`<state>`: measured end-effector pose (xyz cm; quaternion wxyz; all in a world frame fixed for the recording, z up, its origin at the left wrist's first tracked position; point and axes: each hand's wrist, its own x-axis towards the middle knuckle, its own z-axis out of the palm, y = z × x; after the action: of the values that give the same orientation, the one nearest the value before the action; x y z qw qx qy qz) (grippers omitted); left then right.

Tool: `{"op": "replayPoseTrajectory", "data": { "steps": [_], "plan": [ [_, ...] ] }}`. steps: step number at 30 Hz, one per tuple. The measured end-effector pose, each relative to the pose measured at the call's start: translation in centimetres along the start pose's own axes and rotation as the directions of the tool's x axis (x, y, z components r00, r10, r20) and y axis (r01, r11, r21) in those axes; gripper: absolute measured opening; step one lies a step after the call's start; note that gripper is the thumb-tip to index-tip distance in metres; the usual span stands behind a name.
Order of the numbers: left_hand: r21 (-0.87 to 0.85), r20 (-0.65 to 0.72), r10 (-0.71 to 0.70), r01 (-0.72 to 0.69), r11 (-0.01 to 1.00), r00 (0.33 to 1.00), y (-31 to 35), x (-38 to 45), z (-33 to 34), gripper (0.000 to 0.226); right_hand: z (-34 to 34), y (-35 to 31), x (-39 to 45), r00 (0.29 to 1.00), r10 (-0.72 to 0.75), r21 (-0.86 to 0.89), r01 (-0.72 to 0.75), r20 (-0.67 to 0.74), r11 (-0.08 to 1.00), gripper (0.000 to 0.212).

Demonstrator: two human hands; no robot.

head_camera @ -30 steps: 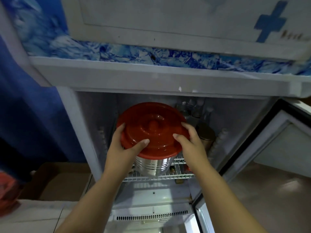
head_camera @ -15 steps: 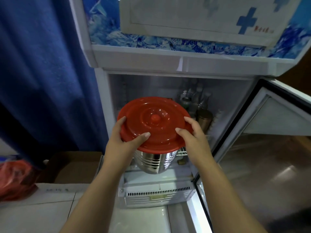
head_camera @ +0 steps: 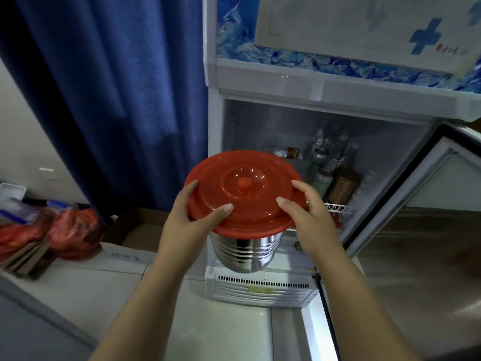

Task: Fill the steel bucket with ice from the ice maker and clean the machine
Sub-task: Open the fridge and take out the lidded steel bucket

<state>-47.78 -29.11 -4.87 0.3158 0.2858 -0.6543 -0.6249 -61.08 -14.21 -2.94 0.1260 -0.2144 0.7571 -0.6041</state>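
bucket: steel bucket [head_camera: 240,254] with red lid [head_camera: 243,191], held up between both hands, in front of the open fridge [head_camera: 322,126]
left hand [head_camera: 187,217]: fingers curled on the lid rim
right hand [head_camera: 309,214]: same, other side
writing: paper sign [head_camera: 364,29] above the fingers, blue cross, red text too blurry to read

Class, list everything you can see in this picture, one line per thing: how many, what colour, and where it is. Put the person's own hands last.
steel bucket: one, silver, held in front of the open fridge.
lid: one, red, on the bucket.
fridge: one, white, blue ice pattern above, door open.
bottles: several, mixed colours, on the wire shelf.
curtain: one, dark blue, left of the fridge.
plastic bag: red, far left on the counter.
left hand: one, grips the lid's left rim.
right hand: one, grips the lid's right rim.
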Motion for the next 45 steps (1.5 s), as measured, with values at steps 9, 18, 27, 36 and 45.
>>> {"op": "replayPoseTrajectory", "data": {
  "steps": [9, 18, 27, 36, 45],
  "plan": [
    [-0.04, -0.189, 0.013, -0.02, 0.999, 0.982, 0.8, -6.6, -3.6, 0.077, 1.1, -0.6, -4.1, 0.979, -0.052, 0.033, 0.046, 0.197, 0.998, 0.043],
    [0.0, -0.396, 0.021, -0.022, 1.0, 0.918, 0.4, -13.7, -9.1, 0.056, 5.4, -1.6, -8.3, 0.907, -0.121, 0.066, 0.103, 0.404, 0.993, 0.04],
    [0.012, -0.561, 0.05, -0.052, 0.999, 0.826, 1.7, -18.3, -16.0, 0.043, 12.1, -4.3, -12.5, 0.81, -0.164, 0.113, 0.121, 0.563, 0.986, 0.044],
    [0.094, -0.648, 0.096, -0.046, 0.995, 0.755, 2.9, -21.1, -25.7, 0.04, 21.3, -7.7, -17.2, 0.741, -0.23, 0.196, 0.135, 0.631, 0.971, 0.044],
    [0.172, -0.721, 0.158, -0.046, 0.984, 0.675, 3.9, -22.3, -37.4, 0.048, 32.2, -11.8, -21.3, 0.684, -0.306, 0.268, 0.166, 0.662, 0.949, 0.045]
  ]
}}
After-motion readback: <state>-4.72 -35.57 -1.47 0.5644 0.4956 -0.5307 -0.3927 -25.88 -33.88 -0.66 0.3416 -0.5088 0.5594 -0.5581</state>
